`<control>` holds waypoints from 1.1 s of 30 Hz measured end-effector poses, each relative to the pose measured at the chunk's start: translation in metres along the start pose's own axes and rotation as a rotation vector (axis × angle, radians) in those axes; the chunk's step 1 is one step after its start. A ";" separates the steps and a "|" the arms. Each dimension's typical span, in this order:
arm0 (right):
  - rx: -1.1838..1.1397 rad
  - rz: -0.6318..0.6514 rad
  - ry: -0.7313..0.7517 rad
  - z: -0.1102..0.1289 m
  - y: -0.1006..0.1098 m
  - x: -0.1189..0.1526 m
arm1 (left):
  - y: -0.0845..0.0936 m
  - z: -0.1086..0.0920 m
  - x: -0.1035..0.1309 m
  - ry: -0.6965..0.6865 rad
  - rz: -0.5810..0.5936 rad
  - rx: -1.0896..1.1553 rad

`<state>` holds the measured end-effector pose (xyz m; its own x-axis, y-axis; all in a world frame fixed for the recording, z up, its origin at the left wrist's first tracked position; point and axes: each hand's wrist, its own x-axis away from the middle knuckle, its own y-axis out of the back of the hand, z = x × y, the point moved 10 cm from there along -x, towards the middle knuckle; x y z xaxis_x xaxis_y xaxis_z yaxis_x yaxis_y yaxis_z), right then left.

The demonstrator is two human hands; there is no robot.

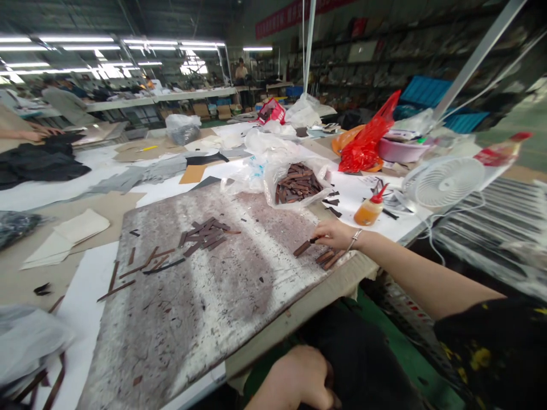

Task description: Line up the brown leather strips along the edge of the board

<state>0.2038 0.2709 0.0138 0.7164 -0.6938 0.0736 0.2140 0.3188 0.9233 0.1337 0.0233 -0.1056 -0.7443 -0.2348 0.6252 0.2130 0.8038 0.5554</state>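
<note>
Head view: the right hand [332, 234], with a bracelet [354, 238] at its wrist, is low over the near right edge of a worn, speckled board [239, 302], its fingertips pinched together on a small dark piece [314, 240]. Just left of those fingertips a short brown strip [301, 249] lies flat on the board, and a few more brown strips [328, 259] lie side by side right below the palm. Nearer the body than this hand, the left hand [301, 378] is down off the board by the dark clothing [363, 353] at the lap, fingers curled inward; whether it holds anything cannot be told.

Beyond the right hand, black scraps [332, 210] lie on white paper, with a bottle of amber liquid [367, 213] standing just past the wrist, its red tip leaning up to the right. Farther ahead and a little left of the hand, a plastic bag [270, 195] gapes open, full of brown strips [299, 181]. Well to the hand's left, a loose pile of strips [205, 234] sits on the board, with thinner strips [149, 262] scattered past it. To the hand's far right is a white fan [447, 183].
</note>
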 end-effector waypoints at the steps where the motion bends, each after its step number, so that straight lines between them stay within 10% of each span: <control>1: -0.021 0.015 -0.005 -0.002 -0.002 0.003 | 0.000 0.000 -0.001 -0.003 -0.005 -0.013; 18: 0.114 0.358 -0.118 -0.009 -0.046 0.021 | 0.004 -0.001 0.001 0.002 -0.035 -0.005; 27: -0.015 0.078 -0.238 -0.046 0.005 0.032 | 0.002 -0.001 0.002 0.016 -0.015 -0.050; 33: 0.048 0.226 -0.250 -0.060 -0.012 0.053 | 0.002 0.002 0.001 0.049 -0.020 -0.038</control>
<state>0.2795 0.2688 -0.0158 0.5561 -0.7476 0.3632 0.0322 0.4560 0.8894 0.1321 0.0254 -0.1047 -0.7172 -0.2778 0.6391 0.2231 0.7773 0.5882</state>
